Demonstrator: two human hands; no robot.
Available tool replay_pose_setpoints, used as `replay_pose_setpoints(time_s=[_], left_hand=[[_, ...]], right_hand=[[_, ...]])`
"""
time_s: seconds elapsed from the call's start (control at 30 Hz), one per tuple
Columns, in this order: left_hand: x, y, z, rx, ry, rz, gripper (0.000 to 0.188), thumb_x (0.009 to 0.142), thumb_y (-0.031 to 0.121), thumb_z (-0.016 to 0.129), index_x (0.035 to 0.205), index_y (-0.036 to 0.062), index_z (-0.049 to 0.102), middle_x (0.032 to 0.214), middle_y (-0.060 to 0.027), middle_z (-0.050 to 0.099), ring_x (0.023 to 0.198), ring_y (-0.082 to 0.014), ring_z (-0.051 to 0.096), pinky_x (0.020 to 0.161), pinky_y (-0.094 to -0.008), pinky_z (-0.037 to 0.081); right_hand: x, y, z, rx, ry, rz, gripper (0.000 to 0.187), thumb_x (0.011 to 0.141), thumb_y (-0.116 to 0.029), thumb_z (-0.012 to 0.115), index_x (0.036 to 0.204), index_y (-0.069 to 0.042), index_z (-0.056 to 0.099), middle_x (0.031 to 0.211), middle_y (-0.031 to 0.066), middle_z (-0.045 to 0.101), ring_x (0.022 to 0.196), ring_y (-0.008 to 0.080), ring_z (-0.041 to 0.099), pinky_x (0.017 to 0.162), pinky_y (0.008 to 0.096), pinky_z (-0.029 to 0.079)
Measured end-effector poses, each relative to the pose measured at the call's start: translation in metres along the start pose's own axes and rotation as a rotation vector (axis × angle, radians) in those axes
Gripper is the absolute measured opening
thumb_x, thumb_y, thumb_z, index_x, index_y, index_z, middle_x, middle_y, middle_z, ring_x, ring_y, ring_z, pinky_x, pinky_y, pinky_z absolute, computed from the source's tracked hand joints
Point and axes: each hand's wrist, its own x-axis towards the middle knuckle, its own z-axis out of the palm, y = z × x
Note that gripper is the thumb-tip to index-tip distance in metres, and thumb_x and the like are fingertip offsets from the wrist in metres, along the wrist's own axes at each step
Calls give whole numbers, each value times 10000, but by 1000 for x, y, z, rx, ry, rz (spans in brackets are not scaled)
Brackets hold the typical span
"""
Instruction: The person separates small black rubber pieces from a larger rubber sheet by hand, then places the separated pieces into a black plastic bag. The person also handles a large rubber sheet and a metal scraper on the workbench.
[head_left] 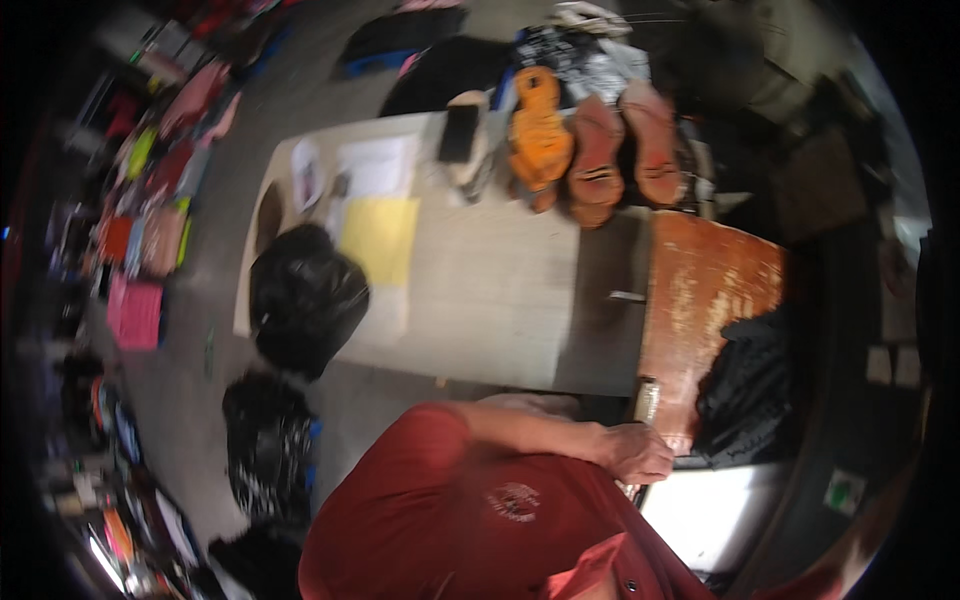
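Observation:
My left hand [637, 453] is at the near right corner of the tables, its arm bent across in front of my red shirt. Its fingers look curled over a narrow pale strip [648, 398] by the edge of the worn orange-brown board [690, 300]; whatever is inside them is hidden. A bright white surface [700, 510] lies just below that hand. A crumpled black cloth [748, 385] rests on the board to its right. Of my right arm, only a blurred forearm [860, 555] shows at the lower right; its hand cannot be made out.
The pale table [490, 300] carries a black bag [305, 295], a yellow sheet [380, 240], white papers [375, 165] and a dark phone [460, 133]. Along its far edge lie an orange sandal-shaped piece [540, 140] and two reddish-brown ones. Another black bag [268, 440] stands left; a pink box [135, 312] sits beyond.

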Motion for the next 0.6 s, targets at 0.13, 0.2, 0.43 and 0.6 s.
replay_pose_setpoints(time_s=[0.13,0.2,0.43,0.6], left_hand=[[3,-1,6,-41,56,-83,256,937,167,670,736,73,543,745,-101,548,709,-318,628,641,-469,489],[5,-2,8,-38,53,-85,259,937,168,670,731,73,546,739,-106,552,700,-321,630,638,-468,492],[6,0,8,-34,56,-100,255,945,167,664,733,70,562,757,-115,590,713,-325,652,639,-462,509],[7,-1,7,-30,77,-79,235,941,172,669,755,68,570,779,-110,594,719,-326,646,640,-461,517]], right_hand=[[-95,-56,15,149,-256,133,423,1076,-420,606,1195,-17,661,996,225,707,891,338,703,802,444,542],[-128,-71,18,195,-365,191,406,1076,-410,608,1170,-18,658,977,225,701,872,336,698,789,444,540],[-167,-79,28,226,-503,280,355,1077,-375,616,1083,-21,649,909,226,678,804,329,683,742,446,533],[-126,-29,25,148,-370,277,332,1078,-350,621,1021,-24,642,861,226,662,756,324,672,709,447,528]])
